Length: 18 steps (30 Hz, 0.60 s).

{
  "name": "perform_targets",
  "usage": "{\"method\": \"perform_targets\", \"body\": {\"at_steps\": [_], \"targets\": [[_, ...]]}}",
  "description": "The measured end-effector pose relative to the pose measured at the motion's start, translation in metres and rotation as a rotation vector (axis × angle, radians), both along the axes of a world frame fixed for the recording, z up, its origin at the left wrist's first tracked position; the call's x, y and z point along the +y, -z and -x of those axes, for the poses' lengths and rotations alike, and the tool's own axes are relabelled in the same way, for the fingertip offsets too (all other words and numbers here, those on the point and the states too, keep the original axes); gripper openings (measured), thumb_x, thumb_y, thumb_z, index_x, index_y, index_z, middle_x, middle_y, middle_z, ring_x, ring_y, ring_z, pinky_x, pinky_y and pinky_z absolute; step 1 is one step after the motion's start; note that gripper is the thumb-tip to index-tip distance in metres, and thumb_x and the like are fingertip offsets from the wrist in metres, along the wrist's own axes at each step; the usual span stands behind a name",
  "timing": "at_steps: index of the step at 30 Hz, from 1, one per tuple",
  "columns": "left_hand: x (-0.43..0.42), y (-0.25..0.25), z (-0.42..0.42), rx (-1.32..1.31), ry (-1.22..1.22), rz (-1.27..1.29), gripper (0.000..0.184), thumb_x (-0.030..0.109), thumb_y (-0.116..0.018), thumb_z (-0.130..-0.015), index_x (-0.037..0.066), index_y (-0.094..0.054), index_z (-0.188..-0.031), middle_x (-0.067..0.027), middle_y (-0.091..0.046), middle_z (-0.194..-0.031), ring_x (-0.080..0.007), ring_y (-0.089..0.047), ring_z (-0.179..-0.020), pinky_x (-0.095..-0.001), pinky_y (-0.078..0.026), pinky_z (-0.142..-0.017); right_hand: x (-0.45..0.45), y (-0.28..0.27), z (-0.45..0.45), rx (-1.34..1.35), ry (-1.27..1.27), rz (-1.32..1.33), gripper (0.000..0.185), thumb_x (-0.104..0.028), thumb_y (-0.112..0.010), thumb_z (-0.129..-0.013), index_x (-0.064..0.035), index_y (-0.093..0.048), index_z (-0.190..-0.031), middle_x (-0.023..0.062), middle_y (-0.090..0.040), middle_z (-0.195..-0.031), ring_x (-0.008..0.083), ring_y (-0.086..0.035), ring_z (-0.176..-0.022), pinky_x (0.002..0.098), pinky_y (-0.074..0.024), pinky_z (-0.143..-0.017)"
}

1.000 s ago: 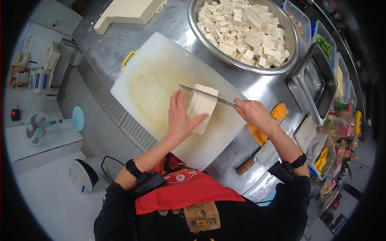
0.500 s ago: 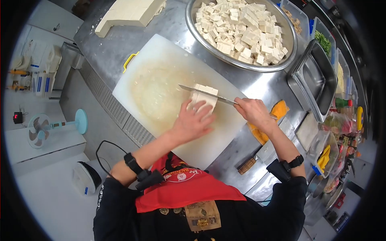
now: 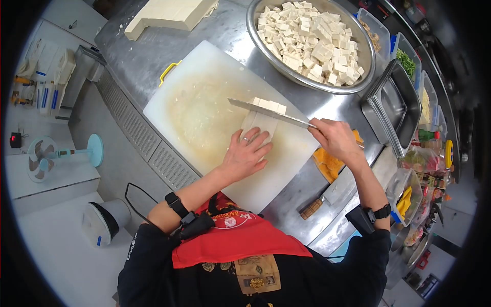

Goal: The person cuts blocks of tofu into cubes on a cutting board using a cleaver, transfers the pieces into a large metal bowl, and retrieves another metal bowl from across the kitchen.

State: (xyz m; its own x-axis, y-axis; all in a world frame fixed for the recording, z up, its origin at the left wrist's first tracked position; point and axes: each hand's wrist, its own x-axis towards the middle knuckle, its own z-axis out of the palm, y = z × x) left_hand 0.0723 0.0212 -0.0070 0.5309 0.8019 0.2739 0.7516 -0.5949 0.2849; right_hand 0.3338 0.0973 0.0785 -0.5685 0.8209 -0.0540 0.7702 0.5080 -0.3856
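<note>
The tofu block sits on the white cutting board, only partly divided: at its far end, beyond the blade, seams mark off a row of small pieces, while the section nearer the person looks largely uncut, though fingers hide some of it. A long kitchen knife lies across it near that end; whether the edge has entered the tofu cannot be told. The right hand is closed around the knife's handle. The left hand is open, fingers spread and slightly bent over the block's near part, touching it without a clear grip. Past the board, a steel bowl holds a large heap of tofu cubes, so much of the cutting appears done. Yet a big tofu slab rests on the steel table beyond the yellow board handle, a notch in its outline, its bulk apparently left whole.
</note>
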Motion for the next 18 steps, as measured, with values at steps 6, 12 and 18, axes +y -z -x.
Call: {"method": "perform_targets", "body": {"at_steps": [6,12,18], "targets": [[0.0,0.002,0.0,-0.005,-0.004,-0.004,0.044,0.027,-0.073,-0.069,0.019,-0.059,-0.11,-0.0038,-0.05,-0.128,-0.0266,-0.044,-0.12,-0.0511,-0.037,-0.094,0.014,-0.021,-0.004,0.206,0.226,0.017,0.012,-0.017,-0.057,-0.089,-0.0049,-0.054,-0.091,0.0073,-0.06,-0.065,0.0267,-0.055,-0.054,0.0337,-0.0449,-0.053],[-0.001,-0.001,0.001,-0.011,0.007,-0.013,0.044,0.028,-0.072,-0.069,0.019,-0.061,-0.111,-0.0039,-0.051,-0.128,-0.0261,-0.045,-0.119,-0.0503,-0.036,-0.095,0.047,-0.055,-0.014,1.047,0.719,0.466,0.016,-0.019,-0.054,-0.094,-0.0045,-0.049,-0.09,-0.0015,-0.049,-0.062,0.0047,-0.041,-0.046,0.0217,-0.0354,-0.04],[0.004,-0.002,0.005,0.005,0.001,-0.014,0.044,0.029,-0.072,-0.07,0.019,-0.06,-0.111,-0.0038,-0.051,-0.128,-0.0262,-0.044,-0.122,-0.0506,-0.034,-0.097,0.1,-0.024,-0.059,1.654,0.712,1.051,0.018,-0.021,-0.052,-0.096,-0.0123,-0.042,-0.083,-0.0041,-0.042,-0.06,0.0013,-0.035,-0.044,0.0192,-0.0331,-0.038]]}}
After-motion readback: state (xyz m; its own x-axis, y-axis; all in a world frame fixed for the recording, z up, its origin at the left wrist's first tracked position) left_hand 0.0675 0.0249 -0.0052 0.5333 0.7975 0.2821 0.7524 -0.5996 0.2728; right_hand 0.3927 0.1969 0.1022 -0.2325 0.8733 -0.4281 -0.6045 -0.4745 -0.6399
